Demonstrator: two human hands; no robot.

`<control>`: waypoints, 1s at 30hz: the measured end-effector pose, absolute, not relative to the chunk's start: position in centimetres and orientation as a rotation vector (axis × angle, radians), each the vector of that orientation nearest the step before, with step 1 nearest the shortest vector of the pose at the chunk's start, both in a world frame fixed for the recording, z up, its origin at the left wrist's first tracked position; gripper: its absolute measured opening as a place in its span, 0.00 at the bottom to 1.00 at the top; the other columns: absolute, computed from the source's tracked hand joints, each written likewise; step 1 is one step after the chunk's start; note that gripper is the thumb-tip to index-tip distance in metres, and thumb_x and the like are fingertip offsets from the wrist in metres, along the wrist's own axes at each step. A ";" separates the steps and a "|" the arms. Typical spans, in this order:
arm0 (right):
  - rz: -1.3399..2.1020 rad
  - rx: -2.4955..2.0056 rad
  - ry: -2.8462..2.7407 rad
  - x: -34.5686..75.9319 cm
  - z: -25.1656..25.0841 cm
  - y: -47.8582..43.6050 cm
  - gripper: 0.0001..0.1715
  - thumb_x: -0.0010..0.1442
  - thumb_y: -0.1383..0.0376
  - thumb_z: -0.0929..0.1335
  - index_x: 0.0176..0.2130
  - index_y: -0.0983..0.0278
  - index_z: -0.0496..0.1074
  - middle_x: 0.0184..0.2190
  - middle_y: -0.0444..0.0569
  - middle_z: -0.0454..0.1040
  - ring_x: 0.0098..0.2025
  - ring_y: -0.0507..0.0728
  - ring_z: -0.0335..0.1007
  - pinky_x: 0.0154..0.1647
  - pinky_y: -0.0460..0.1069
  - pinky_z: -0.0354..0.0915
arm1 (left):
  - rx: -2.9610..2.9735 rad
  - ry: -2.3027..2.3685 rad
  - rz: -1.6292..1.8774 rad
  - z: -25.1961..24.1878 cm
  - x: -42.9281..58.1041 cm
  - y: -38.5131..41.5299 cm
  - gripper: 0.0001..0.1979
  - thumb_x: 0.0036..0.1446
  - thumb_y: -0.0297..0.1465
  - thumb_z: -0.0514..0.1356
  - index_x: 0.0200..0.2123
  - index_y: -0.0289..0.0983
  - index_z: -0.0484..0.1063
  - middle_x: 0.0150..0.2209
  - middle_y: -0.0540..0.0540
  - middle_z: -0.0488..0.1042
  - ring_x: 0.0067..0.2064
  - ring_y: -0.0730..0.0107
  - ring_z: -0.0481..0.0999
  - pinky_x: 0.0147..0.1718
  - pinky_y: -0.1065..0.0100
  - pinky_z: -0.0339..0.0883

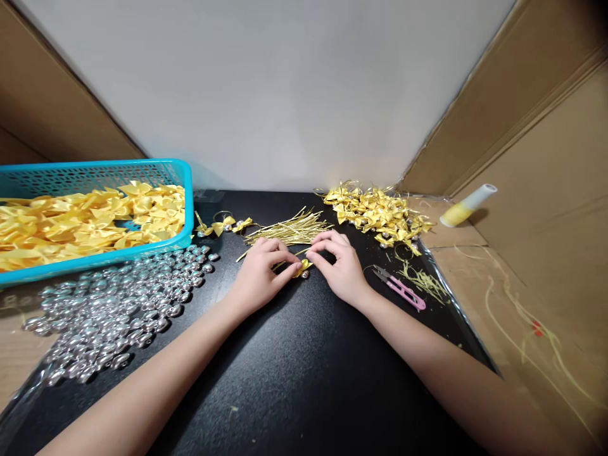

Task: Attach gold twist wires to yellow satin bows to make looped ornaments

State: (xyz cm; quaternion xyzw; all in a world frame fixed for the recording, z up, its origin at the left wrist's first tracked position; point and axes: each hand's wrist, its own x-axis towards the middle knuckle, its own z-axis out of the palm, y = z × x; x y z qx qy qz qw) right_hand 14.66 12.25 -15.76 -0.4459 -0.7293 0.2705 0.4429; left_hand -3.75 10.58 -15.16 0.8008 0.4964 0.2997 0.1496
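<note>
In the middle of the black table my left hand (261,275) pinches the left edge of a small yellow ribbon bow (303,267), thumb and fingers together. A shiny silver bead (304,275) hangs at the bow's lower edge, close to the tabletop. My right hand (342,269) faces it from the other side, with thumb and forefinger closed on what looks like a thin gold cord by the bow; the fingertips hide most of it. Just beyond both hands lies a loose bundle of cut gold cords (292,227).
A blue basket (189,202) full of yellow bows stands at left, with many silver beads (118,310) spread before it. A few beaded bows (223,225) lie beside it. To the right are a heap of finished-looking bows (375,212), pink thread snips (403,292), cord scraps (427,283) and a thread cone (468,206).
</note>
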 end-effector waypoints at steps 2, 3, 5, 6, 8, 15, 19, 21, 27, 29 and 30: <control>0.661 -1.103 -1.807 14.7 -15.7 12.3 0.05 0.57 0.67 0.70 0.29 0.60 0.73 0.37 0.46 0.74 0.45 0.57 0.67 0.49 0.54 0.62 | 2.273 1.422 0.830 -15.2 -3.8 10.6 0.09 0.59 0.34 0.59 0.30 0.38 0.78 0.31 0.46 0.75 0.37 0.63 0.68 0.39 0.61 0.62; 0.656 -1.100 -1.804 14.8 -15.6 12.3 0.05 0.57 0.68 0.70 0.29 0.60 0.73 0.37 0.46 0.74 0.44 0.57 0.67 0.49 0.54 0.62 | 2.263 1.417 0.818 -15.2 -3.8 10.6 0.10 0.59 0.34 0.59 0.30 0.38 0.78 0.31 0.46 0.77 0.37 0.63 0.68 0.39 0.61 0.62; 0.646 -1.098 -1.795 14.9 -15.5 12.4 0.05 0.57 0.68 0.70 0.29 0.60 0.73 0.36 0.46 0.74 0.43 0.57 0.67 0.48 0.54 0.63 | 2.257 1.412 0.795 -15.3 -3.8 10.5 0.09 0.59 0.34 0.59 0.30 0.38 0.78 0.32 0.47 0.79 0.37 0.62 0.69 0.40 0.61 0.62; 0.643 -1.097 -1.789 14.9 -15.4 12.4 0.05 0.57 0.68 0.70 0.29 0.60 0.73 0.36 0.46 0.74 0.43 0.57 0.68 0.48 0.54 0.63 | 2.259 1.414 0.786 -15.4 -3.8 10.5 0.09 0.59 0.34 0.60 0.31 0.38 0.78 0.32 0.47 0.80 0.37 0.62 0.69 0.40 0.61 0.62; 0.643 -1.097 -1.776 15.0 -15.4 12.5 0.05 0.57 0.68 0.70 0.29 0.60 0.72 0.36 0.46 0.74 0.43 0.57 0.68 0.47 0.54 0.63 | 2.263 1.427 0.776 -15.5 -3.8 10.5 0.09 0.59 0.34 0.60 0.31 0.38 0.78 0.32 0.47 0.81 0.36 0.62 0.69 0.39 0.60 0.63; 0.655 -1.105 -1.757 15.2 -15.8 12.7 0.04 0.57 0.67 0.69 0.29 0.60 0.73 0.37 0.46 0.74 0.44 0.57 0.68 0.49 0.54 0.63 | 2.209 1.436 0.787 -15.1 -4.2 10.5 0.11 0.55 0.28 0.56 0.36 0.37 0.79 0.34 0.46 0.81 0.38 0.60 0.72 0.40 0.60 0.65; 0.654 -1.105 -1.751 15.3 -15.7 12.8 0.05 0.58 0.67 0.69 0.29 0.60 0.73 0.37 0.46 0.74 0.44 0.57 0.68 0.49 0.54 0.63 | 2.164 1.465 0.828 -14.8 -4.2 10.6 0.10 0.54 0.28 0.57 0.36 0.38 0.78 0.34 0.47 0.81 0.39 0.61 0.73 0.41 0.61 0.65; 0.659 -1.103 -1.751 15.2 -15.6 12.7 0.05 0.58 0.67 0.70 0.29 0.60 0.72 0.37 0.46 0.74 0.44 0.56 0.68 0.49 0.54 0.63 | 2.154 1.468 0.868 -14.7 -3.9 10.6 0.08 0.56 0.32 0.59 0.34 0.38 0.78 0.34 0.47 0.81 0.38 0.62 0.74 0.41 0.61 0.65; 0.663 -1.099 -1.762 15.1 -15.5 12.5 0.05 0.58 0.67 0.69 0.30 0.61 0.73 0.37 0.46 0.74 0.44 0.56 0.68 0.49 0.54 0.62 | 2.132 1.455 0.845 -15.1 -3.4 10.8 0.07 0.56 0.34 0.61 0.29 0.39 0.78 0.32 0.48 0.81 0.35 0.64 0.74 0.40 0.61 0.63; 0.657 -1.101 -1.760 15.1 -15.5 12.6 0.05 0.58 0.67 0.69 0.30 0.61 0.72 0.37 0.46 0.74 0.44 0.56 0.68 0.50 0.54 0.62 | 2.129 1.470 0.806 -15.2 -3.4 10.8 0.07 0.56 0.33 0.61 0.29 0.40 0.78 0.32 0.48 0.81 0.35 0.63 0.73 0.38 0.62 0.63; 0.654 -1.100 -1.757 15.1 -15.5 12.6 0.05 0.58 0.67 0.69 0.30 0.61 0.72 0.37 0.46 0.74 0.44 0.56 0.68 0.50 0.54 0.62 | 2.128 1.479 0.789 -15.2 -3.3 10.8 0.07 0.56 0.34 0.61 0.30 0.40 0.78 0.31 0.49 0.81 0.35 0.63 0.73 0.37 0.62 0.63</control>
